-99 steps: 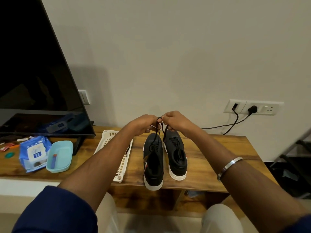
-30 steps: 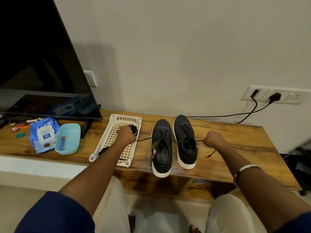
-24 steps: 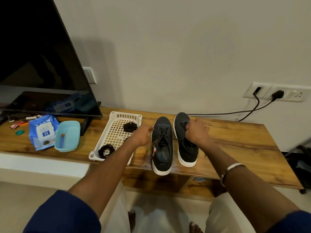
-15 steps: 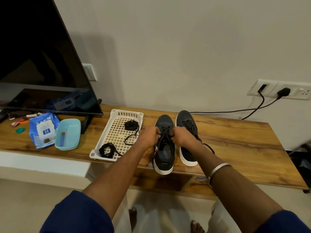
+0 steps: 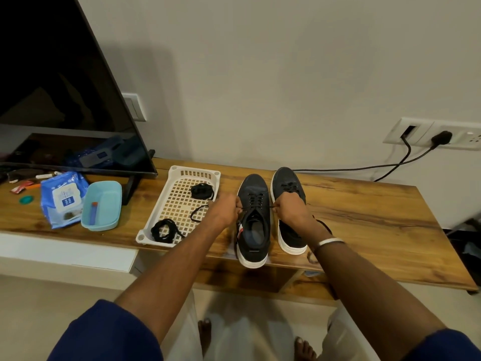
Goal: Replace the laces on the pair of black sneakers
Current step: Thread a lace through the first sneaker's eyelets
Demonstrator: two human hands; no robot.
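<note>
Both hands pinch one thin black lace (image 5: pixel 269 207) drawn across the left black white-soled sneaker (image 5: pixel 253 222): left hand (image 5: pixel 226 210) at its left side, right hand (image 5: pixel 289 209) over the neighbouring matching sneaker (image 5: pixel 291 227). Both shoes stand on the wooden bench (image 5: pixel 364 217) beside a white plastic mesh basket (image 5: pixel 179 204) holding coiled black laces (image 5: pixel 164 230).

One head-worn wide-angle view looks forward and down, close over the wooden table (image 5: pixel 364 217).
</note>
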